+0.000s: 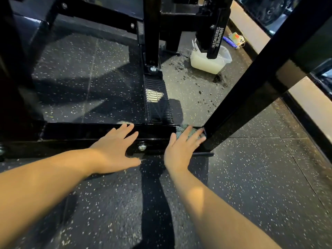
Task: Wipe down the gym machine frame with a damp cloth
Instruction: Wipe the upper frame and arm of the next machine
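Pressing cloth, right hand flat, left hand splayed on frame, floor seemingly wet

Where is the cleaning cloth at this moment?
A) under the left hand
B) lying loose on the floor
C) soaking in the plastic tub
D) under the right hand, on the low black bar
D: the green cloth shows beneath the flat fingers of the right hand, pressed on the low bar next to the slanted post. The left hand rests bare on the bar.
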`<state>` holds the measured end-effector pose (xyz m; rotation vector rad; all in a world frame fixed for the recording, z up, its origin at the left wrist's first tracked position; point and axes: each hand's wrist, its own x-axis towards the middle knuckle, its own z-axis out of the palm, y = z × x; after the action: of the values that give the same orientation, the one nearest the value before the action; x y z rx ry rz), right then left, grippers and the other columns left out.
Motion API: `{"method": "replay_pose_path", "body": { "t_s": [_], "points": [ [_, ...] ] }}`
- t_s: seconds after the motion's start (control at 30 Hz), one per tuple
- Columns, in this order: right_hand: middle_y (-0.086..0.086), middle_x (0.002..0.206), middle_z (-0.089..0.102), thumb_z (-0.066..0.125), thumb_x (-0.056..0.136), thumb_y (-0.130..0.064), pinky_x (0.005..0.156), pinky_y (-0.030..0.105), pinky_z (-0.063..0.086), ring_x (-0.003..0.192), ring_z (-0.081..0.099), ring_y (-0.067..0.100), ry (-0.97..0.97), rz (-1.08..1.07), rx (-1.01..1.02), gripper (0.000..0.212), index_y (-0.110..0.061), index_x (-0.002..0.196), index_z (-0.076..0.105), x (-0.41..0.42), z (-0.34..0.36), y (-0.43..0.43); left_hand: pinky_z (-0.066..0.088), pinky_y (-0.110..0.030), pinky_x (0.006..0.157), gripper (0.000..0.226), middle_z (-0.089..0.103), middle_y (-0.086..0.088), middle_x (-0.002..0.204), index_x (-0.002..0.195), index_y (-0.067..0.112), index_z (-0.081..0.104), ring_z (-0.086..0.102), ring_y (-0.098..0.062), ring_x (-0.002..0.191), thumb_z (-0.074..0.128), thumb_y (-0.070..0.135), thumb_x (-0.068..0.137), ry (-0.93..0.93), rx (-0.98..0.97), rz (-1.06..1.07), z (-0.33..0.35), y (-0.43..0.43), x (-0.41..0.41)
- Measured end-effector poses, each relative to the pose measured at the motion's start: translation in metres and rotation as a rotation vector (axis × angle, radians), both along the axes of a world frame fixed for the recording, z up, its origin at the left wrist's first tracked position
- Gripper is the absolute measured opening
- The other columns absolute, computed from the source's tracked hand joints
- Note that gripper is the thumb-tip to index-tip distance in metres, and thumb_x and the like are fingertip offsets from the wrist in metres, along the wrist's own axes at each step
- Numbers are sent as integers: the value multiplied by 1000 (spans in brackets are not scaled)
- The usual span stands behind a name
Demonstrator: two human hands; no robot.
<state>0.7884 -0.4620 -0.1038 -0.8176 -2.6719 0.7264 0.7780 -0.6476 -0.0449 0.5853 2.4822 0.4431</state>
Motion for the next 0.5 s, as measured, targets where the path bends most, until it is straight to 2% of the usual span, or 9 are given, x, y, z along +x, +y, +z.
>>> {"method": "replay_pose_path", "body": {
  "t_s": [0.03,0.07,0.13,0.2,0.27,0.33,0.4,0.5],
  "points": [
    [35,146,31,32,99,-35,110,56,27,134,28,53,-96,58,127,58,5,140,41,-3,4,6,5,-34,117,85,-21,14,153,150,30,-6,-15,-19,144,48,55,89,-45,37,25,2,-2,0],
    [33,139,42,32,96,-35,106,57,33,129,38,51,-139,149,296,57,3,134,50,-8,4,18,9,-34,116,82,-19,16,153,150,32,-5,-13,-17,144,48,52,90,-54,63,40,3,-6,1],
    [24,144,42,30,100,-34,110,51,28,134,37,42,-214,308,422,52,-5,139,47,-20,14,46,12,-30,116,74,-11,16,155,150,32,-1,-11,-12,144,45,47,94,20,94,51,2,-19,9],
    [15,152,33,29,103,-36,112,43,25,139,28,33,-266,346,420,49,-11,145,39,-25,17,69,12,-27,117,66,-3,14,157,150,31,5,-10,-9,144,42,43,96,139,88,48,-2,-37,19],
    [17,151,34,30,102,-39,111,43,26,138,31,35,-220,260,426,52,-9,143,41,-27,16,70,12,-25,116,60,6,13,156,150,29,12,-2,-8,145,39,40,97,219,46,78,-5,-58,24],
    [24,141,46,33,100,-39,108,46,31,128,44,40,-170,231,435,52,-6,135,51,-30,9,40,18,-24,114,53,17,12,153,148,28,25,12,-8,142,40,36,97,274,39,144,-7,-82,29],
    [29,123,59,39,95,-34,99,50,43,111,57,43,-23,348,459,48,-1,120,64,-31,2,-5,27,-24,109,44,33,11,145,138,26,44,26,-10,136,42,33,95,311,91,203,-10,-102,35],
    [25,123,60,38,95,-29,102,48,43,113,57,41,108,599,434,45,-3,120,64,-28,3,-92,35,-20,92,42,55,8,120,113,22,64,47,-12,114,37,31,83,341,123,264,-10,-121,44]
  ]
}}
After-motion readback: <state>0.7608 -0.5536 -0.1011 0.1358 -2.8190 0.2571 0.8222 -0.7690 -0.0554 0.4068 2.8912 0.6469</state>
